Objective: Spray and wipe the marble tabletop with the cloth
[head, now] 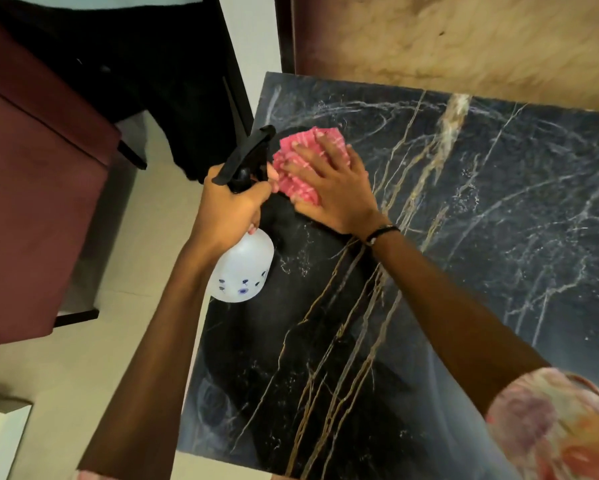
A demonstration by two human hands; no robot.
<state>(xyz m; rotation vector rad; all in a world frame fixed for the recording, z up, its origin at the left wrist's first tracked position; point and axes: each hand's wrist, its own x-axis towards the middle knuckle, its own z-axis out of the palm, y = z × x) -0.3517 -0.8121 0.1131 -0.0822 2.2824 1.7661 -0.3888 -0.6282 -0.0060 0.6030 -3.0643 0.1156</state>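
The dark marble tabletop [464, 237] with white and gold veins fills the right and centre. A pink cloth [298, 185] lies crumpled near its far left corner. My right hand [332, 188] presses flat on the cloth with fingers spread. My left hand [229, 209] grips the neck of a translucent white spray bottle [242, 268] with a black trigger head [249, 157]. The bottle hangs over the table's left edge, its nozzle pointing toward the far corner beside the cloth.
A maroon upholstered seat [31, 188] stands to the left across a strip of pale floor [145, 271]. Dark furniture [159, 81] sits behind it. A tan wall or panel [464, 39] runs along the table's far edge.
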